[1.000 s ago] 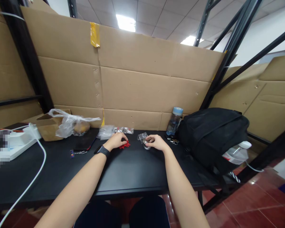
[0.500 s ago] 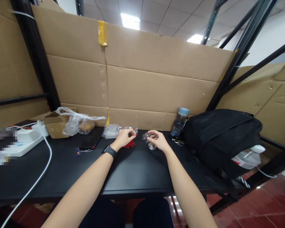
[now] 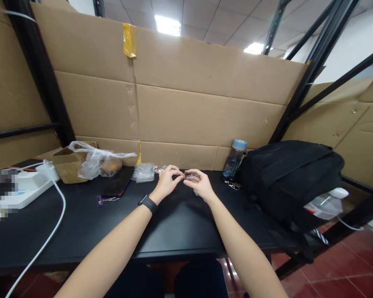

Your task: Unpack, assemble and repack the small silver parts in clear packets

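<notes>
Over the black table, my left hand (image 3: pixel 167 182) is closed in a pinch on a small red piece, apparently an end of red cord. The rest of the red cord, seen in a pile earlier, is now almost wholly behind this hand. Close on the right, my right hand (image 3: pixel 202 185) grips a small clear plastic piece (image 3: pixel 191 175) between thumb and fingers; its exact kind is too small to make out. The fingertips of both hands nearly meet at these two pieces. A round shiny clear item (image 3: pixel 196 192) on the table is mostly covered by my right hand.
Clear plastic packets (image 3: pixel 144 172) lie behind my left hand. A dark phone-like case (image 3: pixel 117 183) with a chain charm, a bagged item (image 3: pixel 110 165) and a power strip (image 3: pixel 34 192) are leftward. Rightward are a water bottle (image 3: pixel 234 161), keys (image 3: pixel 233 185) and a black backpack (image 3: pixel 289 182).
My hands have come together, the right moving left with the clear piece and the left moving slightly right with the red piece. The view has shifted a little.
</notes>
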Demonstrator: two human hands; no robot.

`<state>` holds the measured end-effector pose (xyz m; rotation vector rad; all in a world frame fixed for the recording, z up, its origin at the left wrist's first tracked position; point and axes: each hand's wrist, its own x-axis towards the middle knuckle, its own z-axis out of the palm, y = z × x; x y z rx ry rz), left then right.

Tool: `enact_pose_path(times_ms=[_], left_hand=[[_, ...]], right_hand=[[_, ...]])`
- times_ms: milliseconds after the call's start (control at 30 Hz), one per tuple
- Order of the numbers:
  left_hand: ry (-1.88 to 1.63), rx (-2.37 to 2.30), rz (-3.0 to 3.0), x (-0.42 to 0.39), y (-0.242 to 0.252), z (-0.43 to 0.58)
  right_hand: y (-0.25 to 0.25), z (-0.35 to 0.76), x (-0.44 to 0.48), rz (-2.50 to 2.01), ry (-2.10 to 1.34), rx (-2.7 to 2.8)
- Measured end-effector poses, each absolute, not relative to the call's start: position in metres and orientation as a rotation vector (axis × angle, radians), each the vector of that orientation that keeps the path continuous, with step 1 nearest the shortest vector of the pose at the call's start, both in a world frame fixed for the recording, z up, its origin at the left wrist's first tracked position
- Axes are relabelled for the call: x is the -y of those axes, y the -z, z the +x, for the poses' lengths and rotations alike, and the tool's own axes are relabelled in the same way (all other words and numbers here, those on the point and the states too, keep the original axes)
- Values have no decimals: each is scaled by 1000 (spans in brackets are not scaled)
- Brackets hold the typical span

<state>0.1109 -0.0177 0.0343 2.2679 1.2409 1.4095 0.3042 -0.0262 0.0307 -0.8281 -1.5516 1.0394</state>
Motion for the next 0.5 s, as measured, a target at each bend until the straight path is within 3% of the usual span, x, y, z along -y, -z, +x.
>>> enact_pose_path(times_ms=[500], left_hand=[[-1508, -1411, 2396, 34, -39, 121]], right_hand=[[-33, 302, 28, -768, -1072, 1515]])
